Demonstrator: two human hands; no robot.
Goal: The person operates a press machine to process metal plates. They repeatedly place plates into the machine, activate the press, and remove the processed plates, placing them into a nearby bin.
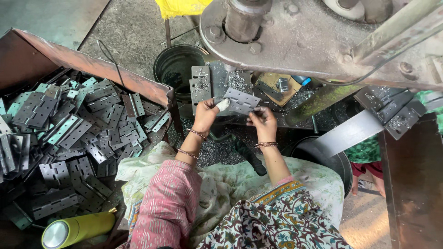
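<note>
Both my hands hold one grey metal hinge plate [241, 100] with small holes, level in front of a heavy press machine [295, 37]. My left hand [206, 116] grips its left end, with a white wrap on one finger. My right hand [263, 122] pinches its lower right edge. Both wrists wear thin bangles. Just behind the plate stands the machine's die block [200, 84], with metal chips scattered around it.
A rusty tray [92, 69] at my left is heaped with several grey hinges [74, 138]. A dark bucket [177, 64] stands behind it. A yellow flask [76, 228] lies at bottom left. Another round bin [323, 159] and a metal chute [350, 131] sit at right.
</note>
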